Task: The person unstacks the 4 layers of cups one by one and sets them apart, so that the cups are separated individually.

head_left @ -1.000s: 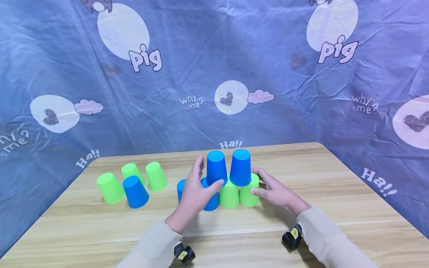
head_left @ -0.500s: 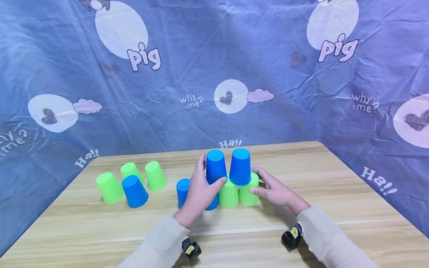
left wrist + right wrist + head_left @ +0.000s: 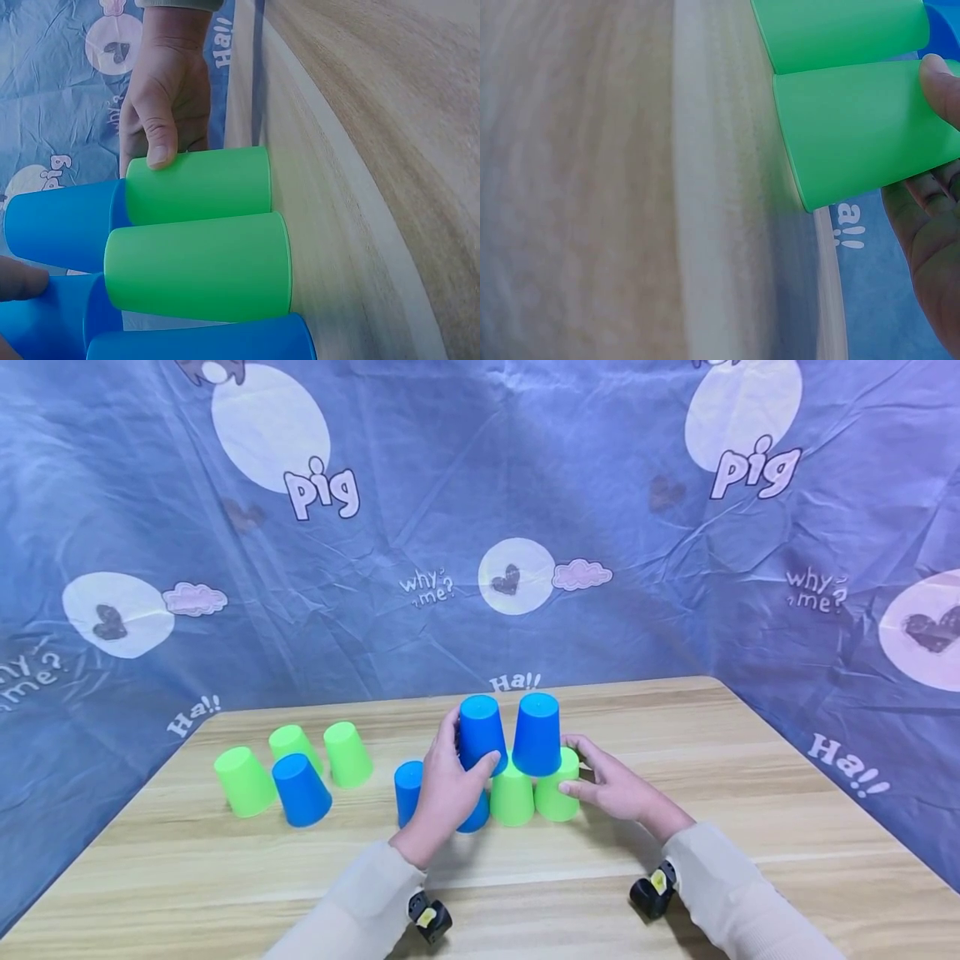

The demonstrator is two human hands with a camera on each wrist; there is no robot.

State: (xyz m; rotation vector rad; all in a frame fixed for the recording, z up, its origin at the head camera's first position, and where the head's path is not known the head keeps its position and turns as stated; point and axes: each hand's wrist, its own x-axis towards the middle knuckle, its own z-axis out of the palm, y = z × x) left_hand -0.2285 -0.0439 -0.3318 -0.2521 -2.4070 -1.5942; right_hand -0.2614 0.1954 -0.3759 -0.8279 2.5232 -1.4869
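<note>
While left hand (image 3: 450, 789) pinches an upper blue cup (image 3: 478, 727), right hand (image 3: 617, 787) grabs the green cup (image 3: 552, 802) at its 4 o'clock.

A person's left hand (image 3: 448, 789) now grips the left upper blue cup (image 3: 480, 728), its fingers having closed the gap seen 1 second earlier, its rightward shift baring more of the outermost lower blue cup (image 3: 407, 789).

Head view: above the near side of the pale wood-grain worktop (image 3: 525, 893), facing forward and down, wide, taking in the blue printed fabric backdrop (image 3: 420, 647). Left wrist: close, turned sideways, facing across to the right hand (image 3: 169, 86). Right wrist: close, turned sideways oppositely. Common to all: two tapered bright-green plastic cups (image 3: 199, 262).
</note>
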